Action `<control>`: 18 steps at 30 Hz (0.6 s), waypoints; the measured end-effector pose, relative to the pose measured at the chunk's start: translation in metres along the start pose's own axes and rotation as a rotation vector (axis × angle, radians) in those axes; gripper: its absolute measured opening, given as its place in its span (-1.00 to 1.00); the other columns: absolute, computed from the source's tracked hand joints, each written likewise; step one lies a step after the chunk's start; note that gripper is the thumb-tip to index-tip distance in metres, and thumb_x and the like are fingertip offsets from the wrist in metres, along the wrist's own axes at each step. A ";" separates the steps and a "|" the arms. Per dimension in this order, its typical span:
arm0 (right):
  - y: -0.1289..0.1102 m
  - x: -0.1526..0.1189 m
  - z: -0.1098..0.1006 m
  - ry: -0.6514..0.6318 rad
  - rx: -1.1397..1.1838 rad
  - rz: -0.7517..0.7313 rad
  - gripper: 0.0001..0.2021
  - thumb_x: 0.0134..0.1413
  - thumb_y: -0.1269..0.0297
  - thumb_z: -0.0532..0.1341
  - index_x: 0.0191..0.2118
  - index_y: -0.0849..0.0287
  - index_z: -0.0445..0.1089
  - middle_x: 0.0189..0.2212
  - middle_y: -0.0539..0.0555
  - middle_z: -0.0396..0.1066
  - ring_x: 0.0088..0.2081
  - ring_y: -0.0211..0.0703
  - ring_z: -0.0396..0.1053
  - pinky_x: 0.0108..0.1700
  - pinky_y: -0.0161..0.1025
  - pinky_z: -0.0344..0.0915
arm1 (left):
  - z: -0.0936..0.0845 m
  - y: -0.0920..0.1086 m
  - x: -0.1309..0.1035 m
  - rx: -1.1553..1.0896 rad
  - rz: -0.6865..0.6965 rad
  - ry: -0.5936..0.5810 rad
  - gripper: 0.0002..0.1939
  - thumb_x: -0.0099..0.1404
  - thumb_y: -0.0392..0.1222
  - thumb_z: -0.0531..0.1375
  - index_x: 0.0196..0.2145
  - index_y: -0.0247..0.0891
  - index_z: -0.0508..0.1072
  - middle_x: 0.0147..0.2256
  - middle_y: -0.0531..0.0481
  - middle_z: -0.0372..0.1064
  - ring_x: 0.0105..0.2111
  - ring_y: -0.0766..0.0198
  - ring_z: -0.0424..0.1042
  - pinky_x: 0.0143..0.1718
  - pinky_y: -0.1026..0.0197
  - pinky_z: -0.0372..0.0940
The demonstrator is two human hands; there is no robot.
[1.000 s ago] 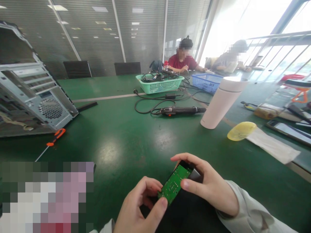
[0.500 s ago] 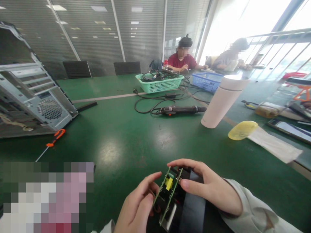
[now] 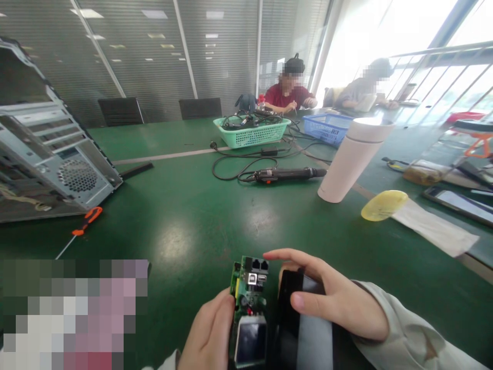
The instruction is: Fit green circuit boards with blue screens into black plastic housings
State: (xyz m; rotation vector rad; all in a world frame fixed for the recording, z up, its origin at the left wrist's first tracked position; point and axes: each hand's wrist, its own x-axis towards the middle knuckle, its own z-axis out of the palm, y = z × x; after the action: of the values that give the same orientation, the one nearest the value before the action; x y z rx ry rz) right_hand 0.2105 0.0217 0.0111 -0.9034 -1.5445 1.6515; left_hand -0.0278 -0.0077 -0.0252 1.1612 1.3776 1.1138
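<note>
My left hand (image 3: 210,329) is closed around the left side of a green circuit board (image 3: 252,298) at the bottom centre. Black sockets and two silver ports sit at the board's far end, and a small display screen (image 3: 251,341) is on its near end. Close by on the right, my right hand (image 3: 335,303) grips a glossy black casing (image 3: 314,329), thumb on its near face and fingers round the far end. A narrow gap separates board and casing. The fingers under the board are hidden.
Beyond my hands lie a corded electric screwdriver (image 3: 288,175), a pale tumbler (image 3: 348,167) and a yellow oval item (image 3: 384,205). A computer case (image 3: 77,169) and an orange-handled screwdriver (image 3: 87,221) are left. Green (image 3: 256,136) and blue (image 3: 327,131) baskets stand farther back, near two people.
The circuit board has moved left, apart from the black casing, and turned so its ports and screen face me. My right hand stays on the casing.
</note>
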 end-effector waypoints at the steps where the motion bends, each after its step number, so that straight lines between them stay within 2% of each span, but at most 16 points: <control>1: 0.001 0.000 -0.002 -0.004 0.014 -0.009 -0.38 0.17 -0.03 0.30 0.22 0.18 0.15 -0.10 0.14 0.40 -0.09 -0.14 0.39 0.00 -0.24 0.32 | -0.002 -0.003 0.003 -0.033 -0.025 -0.018 -0.74 0.08 -0.15 0.33 -0.22 -0.06 0.65 -0.14 -0.04 0.60 -0.05 -0.09 0.48 -0.22 0.17 0.43; 4: 0.007 -0.001 -0.006 0.050 0.004 -0.057 -0.43 0.19 -0.07 0.28 0.19 0.14 0.22 -0.13 0.10 0.40 -0.14 -0.17 0.39 -0.04 -0.27 0.31 | -0.002 0.002 0.015 -0.207 -0.209 -0.211 -0.78 0.11 -0.05 0.32 -0.31 -0.16 0.66 -0.43 -0.06 0.59 -0.37 0.00 0.51 -0.46 0.18 0.37; 6: 0.008 -0.002 -0.005 0.082 -0.013 -0.046 -0.42 0.20 -0.14 0.24 0.17 0.14 0.26 -0.15 0.11 0.38 -0.14 -0.15 0.38 -0.06 -0.28 0.30 | 0.003 0.012 0.019 -0.438 -0.278 -0.261 -0.63 0.20 0.06 0.23 -0.23 -0.26 0.65 -0.52 -0.06 0.53 -0.50 0.12 0.44 -0.48 0.19 0.33; 8: 0.003 -0.002 -0.002 0.142 0.051 0.009 -0.38 0.17 -0.21 0.23 0.16 0.14 0.29 -0.19 0.09 0.36 -0.20 -0.17 0.36 -0.14 -0.31 0.31 | 0.009 0.023 0.019 -0.521 -0.280 -0.272 -0.53 0.24 0.16 0.18 -0.17 -0.28 0.63 -0.52 -0.04 0.52 -0.54 0.21 0.41 -0.48 0.24 0.30; 12: -0.007 -0.001 0.005 0.378 0.377 0.120 -0.35 0.00 -0.22 0.36 0.10 0.09 0.33 -0.24 0.03 0.33 -0.26 -0.23 0.35 -0.24 -0.38 0.34 | 0.013 0.032 0.019 -0.704 -0.273 -0.271 -0.50 0.19 0.18 0.25 -0.13 -0.30 0.62 -0.48 -0.05 0.54 -0.55 0.24 0.42 -0.53 0.27 0.28; 15: -0.004 0.004 0.004 0.572 0.490 0.086 -0.34 -0.14 -0.13 0.47 0.02 0.08 0.34 -0.18 0.02 0.36 -0.23 -0.27 0.37 -0.19 -0.42 0.37 | 0.010 0.032 0.021 -0.725 -0.232 -0.286 -0.44 0.13 0.21 0.29 -0.08 -0.28 0.59 -0.41 -0.07 0.57 -0.51 0.21 0.47 -0.51 0.24 0.32; 18: 0.001 0.009 0.000 0.672 0.541 0.086 -0.33 -0.23 0.03 0.54 0.02 0.06 0.33 -0.10 0.02 0.36 -0.19 -0.23 0.40 -0.16 -0.37 0.42 | 0.009 0.029 0.023 -0.687 -0.201 -0.316 -0.42 -0.01 0.14 0.42 -0.09 -0.24 0.58 -0.42 -0.03 0.56 -0.53 0.23 0.49 -0.55 0.27 0.32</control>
State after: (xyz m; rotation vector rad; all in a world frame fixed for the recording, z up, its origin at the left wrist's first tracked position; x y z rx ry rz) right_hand 0.2064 0.0293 0.0097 -1.0719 -0.5769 1.4880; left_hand -0.0173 0.0188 0.0001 0.6420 0.7487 1.0776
